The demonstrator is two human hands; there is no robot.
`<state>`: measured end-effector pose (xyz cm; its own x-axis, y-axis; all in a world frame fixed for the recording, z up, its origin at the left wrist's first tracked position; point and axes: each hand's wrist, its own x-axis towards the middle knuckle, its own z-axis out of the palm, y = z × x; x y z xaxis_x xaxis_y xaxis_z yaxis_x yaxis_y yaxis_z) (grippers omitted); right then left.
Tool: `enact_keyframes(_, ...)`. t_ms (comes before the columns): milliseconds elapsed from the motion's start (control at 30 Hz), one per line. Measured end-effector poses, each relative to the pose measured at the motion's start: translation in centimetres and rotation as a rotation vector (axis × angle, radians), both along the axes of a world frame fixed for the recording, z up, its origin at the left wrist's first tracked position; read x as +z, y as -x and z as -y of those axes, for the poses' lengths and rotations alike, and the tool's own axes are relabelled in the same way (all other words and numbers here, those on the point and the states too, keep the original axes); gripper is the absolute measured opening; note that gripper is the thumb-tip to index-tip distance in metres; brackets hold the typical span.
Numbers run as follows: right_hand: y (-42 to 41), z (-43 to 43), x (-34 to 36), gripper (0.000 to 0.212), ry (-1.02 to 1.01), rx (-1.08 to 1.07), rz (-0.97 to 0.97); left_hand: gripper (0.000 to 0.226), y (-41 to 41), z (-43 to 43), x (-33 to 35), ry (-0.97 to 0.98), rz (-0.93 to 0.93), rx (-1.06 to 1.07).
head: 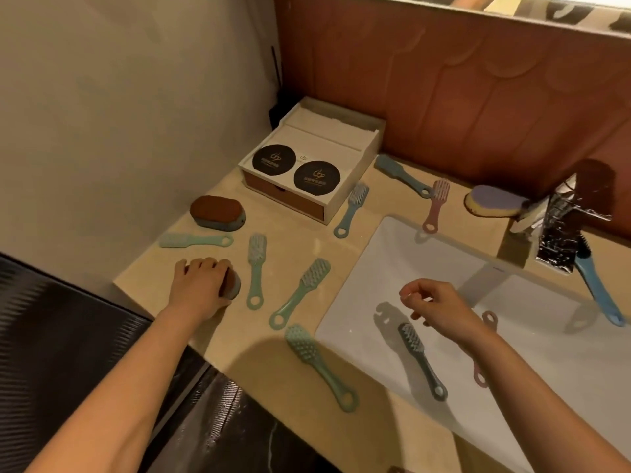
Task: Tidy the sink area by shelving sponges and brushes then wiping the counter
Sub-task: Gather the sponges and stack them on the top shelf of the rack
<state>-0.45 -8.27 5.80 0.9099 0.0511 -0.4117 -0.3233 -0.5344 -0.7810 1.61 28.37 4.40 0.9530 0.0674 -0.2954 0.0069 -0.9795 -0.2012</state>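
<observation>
Gripping a brown sponge (235, 284) is the left hand (199, 283); the right hand (440, 308) hovers loosely curled, empty.

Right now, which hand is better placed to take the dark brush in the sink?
Right: the right hand hangs empty above the brush; the left hand grips a sponge on the counter.

Left hand (199, 285) covers most of a sponge (235, 285); right forearm (512, 363) hides a pink brush (479, 377) partly
</observation>
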Motion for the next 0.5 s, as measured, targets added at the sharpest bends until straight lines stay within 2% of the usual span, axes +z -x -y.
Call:
enact_keyframes(133, 0.4, -0.4, -0.5, 0.01, -0.026, -0.009, -0.007, 0.066, -0.6, 1.2, 1.3, 0.106, 0.131, -0.005)
enact_keyframes(200, 0.7, -1.3, -0.4, 0.009, -0.084, -0.005, -0.006, 0.066, -0.8, 2.8, 2.7, 0.283, 0.192, 0.028)
enact_keyframes(267, 1.0, -2.6, 0.0, 0.007, -0.136, 0.028, -0.007, 0.062, -0.8, 4.9, 4.2, 0.563, 0.201, 0.109)
enact_keyframes(367, 1.1, -4.9, 0.8, 0.033, -0.209, 0.102, 0.033, 0.048, -1.1, 8.7, 5.3, 0.983, 0.18, 0.239)
enact_keyframes(433, 0.8, -6.0, 1.5, 0.057, -0.236, 0.092, 0.077, 0.044, -1.6, 11.6, 5.5, 1.158, 0.139, 0.361)
enact_keyframes(500, 0.6, -7.1, 2.1, 0.074, -0.262, 0.095, 0.112, 0.051, -1.6, 13.6, 5.1, 1.254, 0.093, 0.493)
